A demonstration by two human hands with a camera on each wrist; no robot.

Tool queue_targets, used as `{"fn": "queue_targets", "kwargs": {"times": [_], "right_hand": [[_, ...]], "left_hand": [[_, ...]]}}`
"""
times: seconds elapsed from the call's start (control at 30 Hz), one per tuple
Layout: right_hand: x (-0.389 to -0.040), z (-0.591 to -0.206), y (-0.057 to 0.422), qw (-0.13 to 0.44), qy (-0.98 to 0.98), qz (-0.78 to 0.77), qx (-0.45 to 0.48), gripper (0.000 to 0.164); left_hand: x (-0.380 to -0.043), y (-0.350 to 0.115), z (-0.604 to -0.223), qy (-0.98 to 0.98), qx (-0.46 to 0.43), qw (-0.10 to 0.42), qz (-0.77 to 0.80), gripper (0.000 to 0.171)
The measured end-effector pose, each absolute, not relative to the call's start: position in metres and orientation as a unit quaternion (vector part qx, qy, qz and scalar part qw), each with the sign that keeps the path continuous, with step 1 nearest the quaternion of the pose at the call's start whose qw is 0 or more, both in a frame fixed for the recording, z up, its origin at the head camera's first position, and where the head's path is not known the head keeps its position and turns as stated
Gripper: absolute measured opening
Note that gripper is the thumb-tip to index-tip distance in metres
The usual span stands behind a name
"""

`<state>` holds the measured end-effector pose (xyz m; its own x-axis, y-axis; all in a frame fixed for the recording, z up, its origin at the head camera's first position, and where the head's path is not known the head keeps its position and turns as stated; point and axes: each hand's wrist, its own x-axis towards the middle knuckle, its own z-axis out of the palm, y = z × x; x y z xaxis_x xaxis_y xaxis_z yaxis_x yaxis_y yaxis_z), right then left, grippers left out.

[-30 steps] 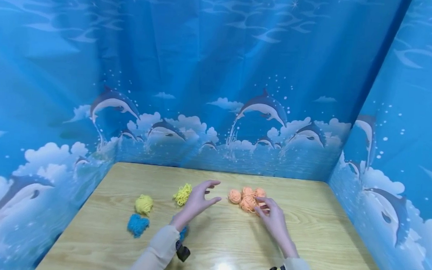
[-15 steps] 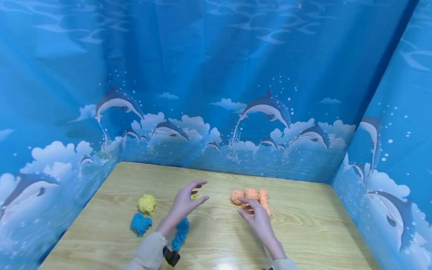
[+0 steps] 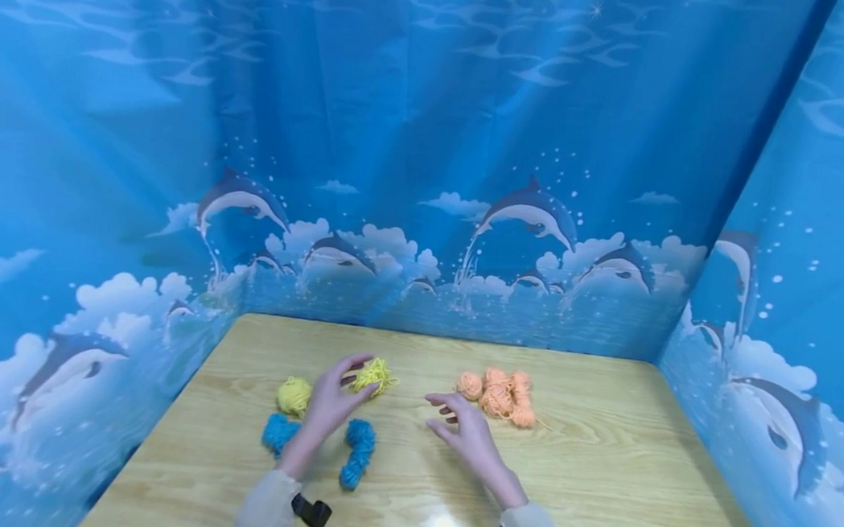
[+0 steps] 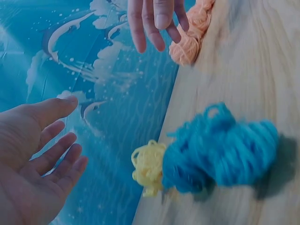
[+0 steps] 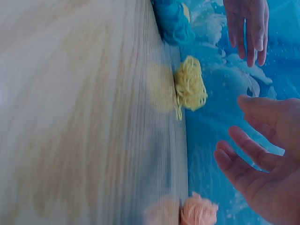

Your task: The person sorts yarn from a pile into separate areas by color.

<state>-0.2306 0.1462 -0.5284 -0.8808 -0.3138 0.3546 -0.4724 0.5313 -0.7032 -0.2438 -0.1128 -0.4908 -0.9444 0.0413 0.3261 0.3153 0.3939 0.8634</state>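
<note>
My left hand [image 3: 330, 395] is raised over the left half of the table, fingers loosely bent and nothing held. In the head view its fingertips overlap a loose yellow yarn bundle [image 3: 377, 378], while the left wrist view shows them apart from any yarn. A rounder yellow yarn ball [image 3: 294, 397] and a blue yarn bundle [image 3: 279, 434] lie left of that hand, partly hidden by it. Right of the forearm lies a long blue yarn skein [image 3: 358, 453]. My right hand [image 3: 471, 434], also holding nothing, hovers left of a cluster of peach yarn balls [image 3: 497, 394].
The wooden table [image 3: 598, 460] ends at the back against a blue curtain [image 3: 427, 175] printed with dolphins. Similar curtain hangs along both sides. Each wrist carries a small black camera [image 3: 312, 512].
Both hands have shifted left. The right hand has come away from the peach yarn, which now shows fully. The left hand's move uncovers the long blue skein, and the head view has turned slightly.
</note>
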Motion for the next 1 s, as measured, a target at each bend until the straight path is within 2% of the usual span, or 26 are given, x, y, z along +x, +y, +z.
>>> {"fn": "queue_targets", "kwargs": {"times": [0.37, 0.7, 1.0], "right_hand": [[-0.228, -0.528, 0.114, 0.052, -0.866, 0.402, 0.291, 0.042], [-0.223, -0.529, 0.090, 0.052, -0.861, 0.368, 0.347, 0.049], [-0.219, -0.531, 0.074, 0.058, -0.869, 0.301, 0.389, 0.050]], "left_hand": [[-0.227, -0.140, -0.501, -0.832, -0.066, 0.140, -0.533, 0.051], [-0.214, -0.173, -0.513, -0.841, -0.037, 0.182, -0.508, 0.047], [-0.202, -0.201, -0.522, -0.845, -0.004, 0.165, -0.508, 0.046]]}}
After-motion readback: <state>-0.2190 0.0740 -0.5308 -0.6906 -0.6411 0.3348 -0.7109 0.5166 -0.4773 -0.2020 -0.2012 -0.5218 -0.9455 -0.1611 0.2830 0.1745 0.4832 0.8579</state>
